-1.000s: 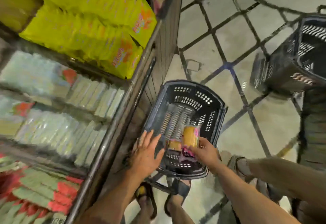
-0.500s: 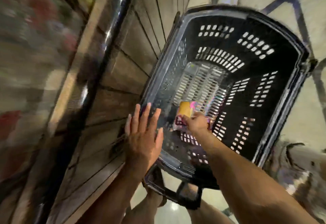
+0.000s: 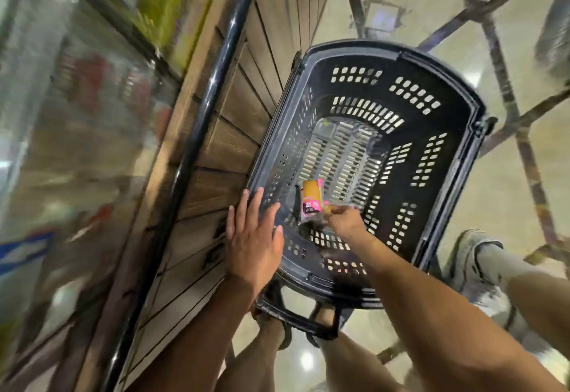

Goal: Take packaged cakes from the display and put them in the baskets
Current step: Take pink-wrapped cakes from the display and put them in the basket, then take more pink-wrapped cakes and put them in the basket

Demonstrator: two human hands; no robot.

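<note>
The right hand (image 3: pixel 344 222) grips a packaged cake (image 3: pixel 312 199) low inside the black basket (image 3: pixel 456 157); the left hand (image 3: pixel 254 239), fingers straight, hovers at its rim.

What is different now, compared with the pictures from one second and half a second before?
The right hand went deeper into the basket, lowering the cake pack toward its floor; its fingers still hold the pack, nothing let go. The left hand stayed open at the basket's left rim; the basket stayed beside the display.
</note>
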